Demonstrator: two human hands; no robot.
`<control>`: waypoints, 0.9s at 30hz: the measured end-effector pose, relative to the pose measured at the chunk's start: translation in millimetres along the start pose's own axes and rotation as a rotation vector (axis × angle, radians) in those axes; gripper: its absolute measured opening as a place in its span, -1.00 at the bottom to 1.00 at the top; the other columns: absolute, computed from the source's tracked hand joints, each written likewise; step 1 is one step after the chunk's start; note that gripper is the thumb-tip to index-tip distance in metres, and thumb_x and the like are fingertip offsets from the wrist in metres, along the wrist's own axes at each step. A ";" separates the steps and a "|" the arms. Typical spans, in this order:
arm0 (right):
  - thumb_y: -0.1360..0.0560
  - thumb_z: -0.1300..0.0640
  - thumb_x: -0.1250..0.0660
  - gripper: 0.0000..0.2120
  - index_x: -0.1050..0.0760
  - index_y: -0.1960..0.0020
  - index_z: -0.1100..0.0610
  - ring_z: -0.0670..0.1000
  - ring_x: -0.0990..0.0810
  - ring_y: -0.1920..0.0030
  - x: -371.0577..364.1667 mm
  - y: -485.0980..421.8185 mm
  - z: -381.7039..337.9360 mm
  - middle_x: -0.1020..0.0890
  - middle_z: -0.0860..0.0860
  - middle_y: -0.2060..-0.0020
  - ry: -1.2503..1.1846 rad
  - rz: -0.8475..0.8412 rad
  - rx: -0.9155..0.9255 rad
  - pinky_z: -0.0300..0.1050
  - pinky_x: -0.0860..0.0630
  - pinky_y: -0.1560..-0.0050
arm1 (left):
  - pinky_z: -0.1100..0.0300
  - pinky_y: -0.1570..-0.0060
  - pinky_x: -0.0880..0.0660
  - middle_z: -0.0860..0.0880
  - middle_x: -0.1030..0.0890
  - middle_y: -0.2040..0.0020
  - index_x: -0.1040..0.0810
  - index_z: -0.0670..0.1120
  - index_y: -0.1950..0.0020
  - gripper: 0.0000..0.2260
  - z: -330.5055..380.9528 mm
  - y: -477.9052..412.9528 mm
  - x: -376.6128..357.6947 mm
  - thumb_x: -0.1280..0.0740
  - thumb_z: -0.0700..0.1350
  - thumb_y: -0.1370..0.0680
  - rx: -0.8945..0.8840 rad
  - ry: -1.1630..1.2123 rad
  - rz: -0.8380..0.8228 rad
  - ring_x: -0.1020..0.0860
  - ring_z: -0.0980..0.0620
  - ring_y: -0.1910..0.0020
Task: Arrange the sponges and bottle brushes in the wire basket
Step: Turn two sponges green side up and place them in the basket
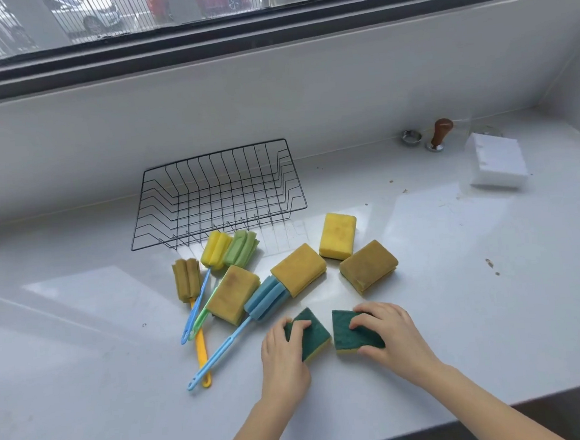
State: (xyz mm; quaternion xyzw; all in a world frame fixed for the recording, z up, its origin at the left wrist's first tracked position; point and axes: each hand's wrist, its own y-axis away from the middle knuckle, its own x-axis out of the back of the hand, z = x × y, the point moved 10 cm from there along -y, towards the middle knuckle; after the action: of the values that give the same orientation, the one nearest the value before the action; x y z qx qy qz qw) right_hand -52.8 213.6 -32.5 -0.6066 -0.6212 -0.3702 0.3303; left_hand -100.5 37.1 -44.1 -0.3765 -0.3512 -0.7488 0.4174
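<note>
An empty black wire basket (218, 190) stands at the back of the white counter. In front of it lie several yellow sponges (337, 235) and several bottle brushes: a blue-headed one (265, 299), a brown-headed one (187, 278), a yellow-headed one (216, 249) and a green-headed one (241, 248). Nearest me, two green-topped sponges rest flat on the counter. My left hand (283, 361) grips the left green sponge (312, 335). My right hand (391, 333) grips the right green sponge (351, 335).
A white foam block (495, 160) lies at the back right, beside a wooden-handled tamper (440, 135) and a small metal ring (411, 137). A low white wall and window run behind the basket. The counter's front edge (534, 398) is near my right forearm.
</note>
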 end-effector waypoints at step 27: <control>-0.28 0.04 -0.40 -0.59 -0.27 0.07 -0.30 -0.11 -0.42 -0.11 19.2 -102.1 -104.7 -0.46 -0.23 -0.01 -0.070 -0.017 0.038 -0.15 -0.39 -0.16 | 0.24 0.03 -0.19 0.15 -0.31 0.03 -0.33 -0.01 -0.04 -0.66 -57.3 -37.2 140.1 -0.28 -0.20 -0.30 -0.257 0.136 0.097 -0.28 0.08 0.00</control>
State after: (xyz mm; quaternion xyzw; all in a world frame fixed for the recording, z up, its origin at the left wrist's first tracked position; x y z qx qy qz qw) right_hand -159.6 134.2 31.0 -0.6074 -0.6445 -0.3396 0.3167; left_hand -200.7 -46.5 41.2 -0.3919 -0.2048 -0.7904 0.4240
